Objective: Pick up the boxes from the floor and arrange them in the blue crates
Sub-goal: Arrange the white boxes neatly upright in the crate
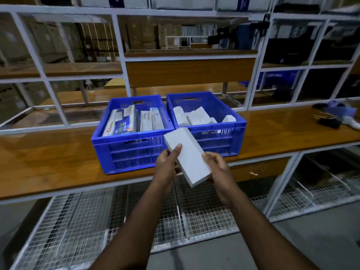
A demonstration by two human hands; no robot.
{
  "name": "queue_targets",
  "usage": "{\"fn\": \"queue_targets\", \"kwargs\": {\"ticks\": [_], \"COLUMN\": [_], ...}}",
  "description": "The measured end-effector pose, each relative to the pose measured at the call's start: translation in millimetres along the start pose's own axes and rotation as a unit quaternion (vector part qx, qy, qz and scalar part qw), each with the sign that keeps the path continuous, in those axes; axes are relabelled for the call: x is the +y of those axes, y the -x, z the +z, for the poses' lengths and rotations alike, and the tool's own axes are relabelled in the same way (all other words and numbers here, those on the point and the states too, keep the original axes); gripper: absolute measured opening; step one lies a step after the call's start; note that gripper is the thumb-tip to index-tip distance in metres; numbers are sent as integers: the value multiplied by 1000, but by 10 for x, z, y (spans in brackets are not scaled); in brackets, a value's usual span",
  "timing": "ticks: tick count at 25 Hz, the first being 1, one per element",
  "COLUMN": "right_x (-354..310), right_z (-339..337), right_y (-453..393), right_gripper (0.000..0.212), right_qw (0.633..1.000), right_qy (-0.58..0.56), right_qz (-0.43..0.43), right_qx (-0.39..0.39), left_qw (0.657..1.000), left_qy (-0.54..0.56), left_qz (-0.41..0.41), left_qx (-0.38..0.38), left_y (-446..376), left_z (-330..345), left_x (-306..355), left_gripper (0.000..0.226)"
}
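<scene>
I hold a plain white box [190, 154] with both hands, in front of the two blue crates. My left hand [167, 165] grips its left long edge with the thumb on top. My right hand [218, 168] grips its right edge and lower end. The left blue crate [109, 147] holds several printed cartons standing on edge. The right blue crate [240, 125] holds several plain white boxes lying loosely. The held box is tilted, and its far end overlaps the gap between the crates' front walls.
Both crates stand side by side on a wooden shelf [58, 162] in a white metal rack. A wire mesh shelf [87, 217] runs below. Dark items and a blue cloth [339, 112] lie at the shelf's right end. A grey floor [302, 242] is at lower right.
</scene>
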State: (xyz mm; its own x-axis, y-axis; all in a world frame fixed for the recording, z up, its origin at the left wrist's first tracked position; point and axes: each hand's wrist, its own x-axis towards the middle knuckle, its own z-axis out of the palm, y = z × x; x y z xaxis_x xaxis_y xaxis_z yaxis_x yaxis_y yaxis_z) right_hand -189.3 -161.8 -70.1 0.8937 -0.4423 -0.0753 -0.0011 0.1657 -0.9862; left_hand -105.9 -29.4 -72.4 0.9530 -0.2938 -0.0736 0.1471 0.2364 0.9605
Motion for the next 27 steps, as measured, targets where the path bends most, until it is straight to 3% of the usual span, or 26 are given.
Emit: {"fn": "queue_targets", "kwargs": {"ticks": [7,12,14,17,18,20,24,27], "right_x": [-604,-714,-764,-835,-850,-869,-925,-880], "right_z": [124,38,-11,-84,-104,-119,-59,-31], "right_y": [-1355,-1974,-2274,-2746,-2893,-3153,-3491,-3530], "right_gripper": [35,52,57,59,58,58,59,60], "right_qw": [994,992,991,988,985,975,918,864], "right_qy": [95,119,122,136,150,206,387,491], "right_qz": [-51,-34,-45,-76,-79,-78,-76,-93], "right_qx": [-1,-20,-10,23,26,20,-24,-54], "left_qw": [994,972,976,979,963,898,779,755], "left_qy": [-83,-193,-188,-174,-228,-392,-614,-649], "left_qz": [47,49,53,101,129,165,104,73], "left_qx": [-53,-124,-101,24,68,111,72,66], "left_y": [-1471,-2102,-2320,-2677,-2798,-2991,-3203,-3220], "left_z": [327,473,505,473,453,418,488,520], "left_x": [536,672,721,755,751,756,794,776], "left_gripper": [49,50,52,48,44,45,71,66]}}
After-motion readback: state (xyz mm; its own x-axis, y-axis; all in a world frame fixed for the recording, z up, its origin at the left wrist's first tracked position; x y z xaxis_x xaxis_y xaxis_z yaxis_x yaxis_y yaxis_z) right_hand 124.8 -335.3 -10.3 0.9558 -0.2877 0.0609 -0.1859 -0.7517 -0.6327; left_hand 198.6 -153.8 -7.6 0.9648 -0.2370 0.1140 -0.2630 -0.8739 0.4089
